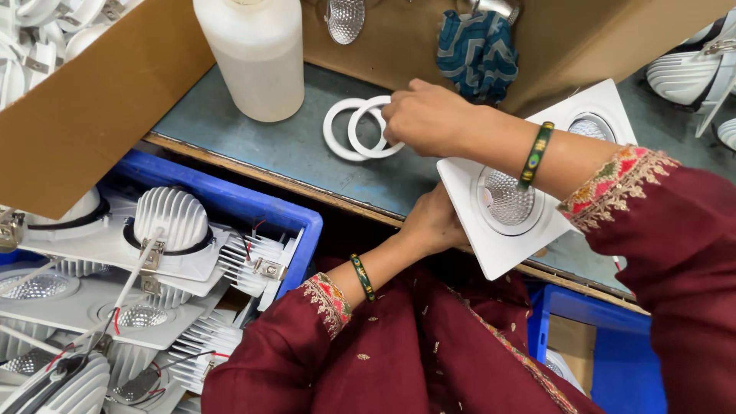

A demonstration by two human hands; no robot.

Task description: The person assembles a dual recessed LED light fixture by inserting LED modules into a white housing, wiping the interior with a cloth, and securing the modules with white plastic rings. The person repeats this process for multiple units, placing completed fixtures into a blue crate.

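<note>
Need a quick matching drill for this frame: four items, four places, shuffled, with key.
Items:
1. white rings
2. square white light fitting
3. blue crate
4. translucent bottle

Places:
A. upright on the bench, top centre
B. under the right hand
C. lower left, full of finned fittings
D. bench edge, steadied by the left hand

Pairs: 1-B, 2-D, 3-C, 4-A

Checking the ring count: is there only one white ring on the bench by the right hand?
No, two overlapping white rings lie on the bench at the right hand.
</note>
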